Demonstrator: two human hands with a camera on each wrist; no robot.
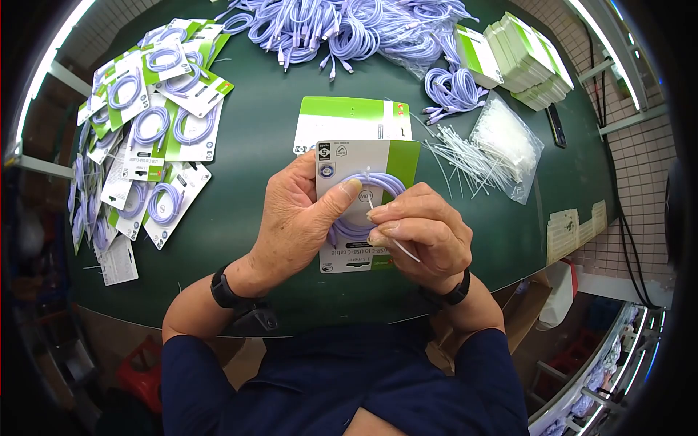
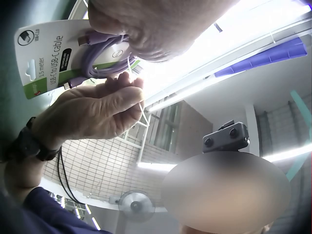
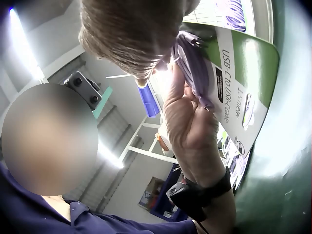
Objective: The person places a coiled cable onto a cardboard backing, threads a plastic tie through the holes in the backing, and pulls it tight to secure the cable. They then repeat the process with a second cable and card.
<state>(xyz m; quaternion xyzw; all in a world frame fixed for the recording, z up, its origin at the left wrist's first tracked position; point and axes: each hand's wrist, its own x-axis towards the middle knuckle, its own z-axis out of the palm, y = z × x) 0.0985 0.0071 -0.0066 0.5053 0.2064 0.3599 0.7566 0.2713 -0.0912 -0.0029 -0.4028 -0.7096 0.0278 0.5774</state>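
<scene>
A white and green card with a coiled lilac cable on its face is held up over the table. The left hand grips the card's left side, its thumb pressing on the coil. The right hand pinches a thin white tie between thumb and fingers in front of the coil. In the left wrist view the right hand is beside the coil. The right wrist view has the left hand behind the card.
Another card lies just beyond. Carded cables are heaped at the left, loose lilac cables at the back. White ties, a clear bag and stacked cards are at the right.
</scene>
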